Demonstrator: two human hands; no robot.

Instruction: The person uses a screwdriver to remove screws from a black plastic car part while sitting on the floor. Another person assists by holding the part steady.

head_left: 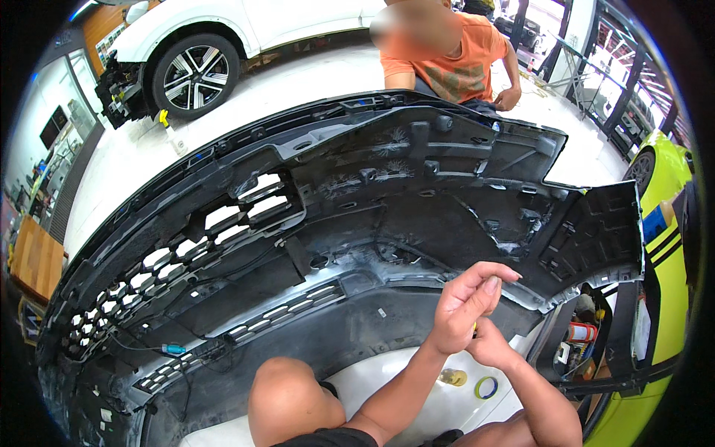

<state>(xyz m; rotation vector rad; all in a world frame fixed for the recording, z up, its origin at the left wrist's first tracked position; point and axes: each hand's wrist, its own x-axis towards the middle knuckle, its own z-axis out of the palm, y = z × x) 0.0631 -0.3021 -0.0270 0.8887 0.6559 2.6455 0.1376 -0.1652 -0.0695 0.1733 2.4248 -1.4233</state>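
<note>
In front of me lies a large black car bumper cover [417, 216], its inner side facing me, with a honeycomb grille [167, 264] at the left. Over its near edge, right of centre, my left hand [471, 307] is raised with the fingers curled and the thumb against the index finger. Whatever it may pinch is hidden. My right hand [491, 345] is closed just below it, by the left wrist. A small yellow spot shows between the two hands, too little to name.
A yellow-green tape roll [486, 387] and a small yellowish container [452, 377] are on the white floor by my legs. Right of them stand boxes with tools and cans [582, 333], beside a lime-green car [659, 261]. Beyond the bumper are a person in orange [465, 63] and a white car [298, 22].
</note>
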